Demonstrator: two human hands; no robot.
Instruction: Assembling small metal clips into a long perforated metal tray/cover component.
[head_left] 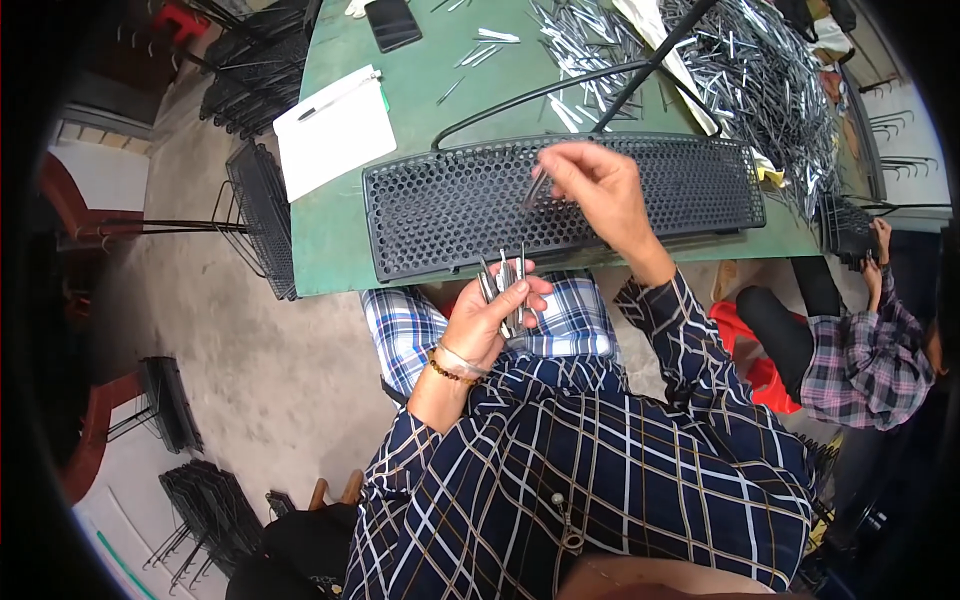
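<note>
A long black perforated tray point(430, 215) lies across the near edge of the green table point(330, 230). My left hand point(490, 315) is held over my lap, shut on a small bundle of metal pins point(505, 280) that stick upward. My right hand point(595, 185) hovers over the middle of the tray and pinches a single metal pin point(537, 188) just above the holes. A large heap of the same loose metal pins point(760, 80) covers the far right of the table.
A white paper pad with a pen point(335, 130) and a dark phone point(392, 22) lie on the table's left. A black cable point(520, 98) arcs behind the tray. Black wire racks point(262, 215) stand left of the table. Another person point(860, 350) crouches at the right.
</note>
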